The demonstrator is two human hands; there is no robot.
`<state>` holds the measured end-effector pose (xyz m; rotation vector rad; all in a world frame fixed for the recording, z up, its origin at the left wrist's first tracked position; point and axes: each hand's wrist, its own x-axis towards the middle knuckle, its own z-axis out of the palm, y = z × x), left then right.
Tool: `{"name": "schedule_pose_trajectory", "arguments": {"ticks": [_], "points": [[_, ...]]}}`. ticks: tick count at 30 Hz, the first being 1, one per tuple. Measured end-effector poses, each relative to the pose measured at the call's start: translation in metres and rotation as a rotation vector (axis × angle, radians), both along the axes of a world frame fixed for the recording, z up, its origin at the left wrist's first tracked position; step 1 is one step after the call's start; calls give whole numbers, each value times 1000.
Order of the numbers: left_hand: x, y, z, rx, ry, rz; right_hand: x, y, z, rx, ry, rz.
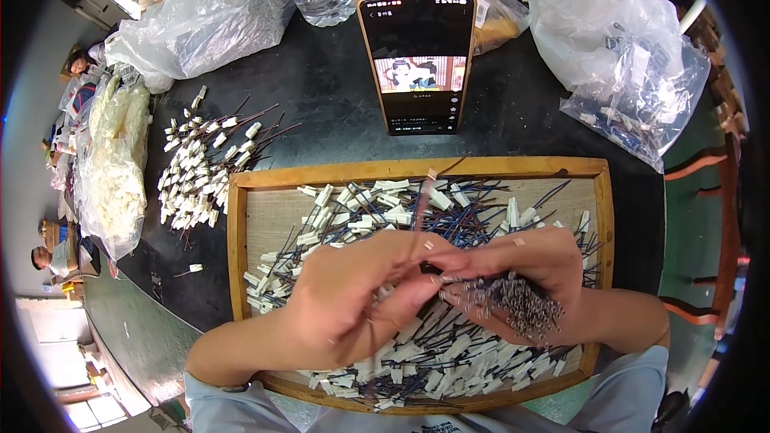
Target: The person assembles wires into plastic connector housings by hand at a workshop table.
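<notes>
Both my hands meet over a wooden-framed tray (pixel 238 252) heaped with white plastic connectors on dark wires (pixel 473 369). My right hand (pixel 541 252) is closed around a bundle of wires (pixel 517 305), whose many small metal terminal ends fan out below the fingers. My left hand (pixel 345 289) is closed in a pinch beside it, fingertips almost touching the right hand's. A thin reddish-brown wire (pixel 421 212), blurred, sticks up from the left hand. The exact point where the fingertips meet is partly hidden.
Left of the tray lies a pile of connectors with dark wires (pixel 196 164). A phone (pixel 417 112) stands upright behind the tray, near a water bottle (pixel 325 0). Plastic bags (pixel 212 20) sit around the black table's (pixel 513 120) far side. Other people appear at far left.
</notes>
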<state>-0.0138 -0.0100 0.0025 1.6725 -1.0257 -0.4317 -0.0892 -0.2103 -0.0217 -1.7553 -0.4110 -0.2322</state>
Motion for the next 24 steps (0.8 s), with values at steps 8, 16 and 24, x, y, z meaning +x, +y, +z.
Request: {"name": "schedule_pose_trajectory", "arguments": {"ticks": [8, 16, 24], "points": [[33, 19, -7, -337, 850, 173, 2, -11, 8, 25, 61, -10], [30, 6, -6, -234, 1053, 200, 3, 4, 7, -15, 70, -160], [16, 9, -4, -160, 581, -27, -4, 4, 21, 41, 326, -131]]}}
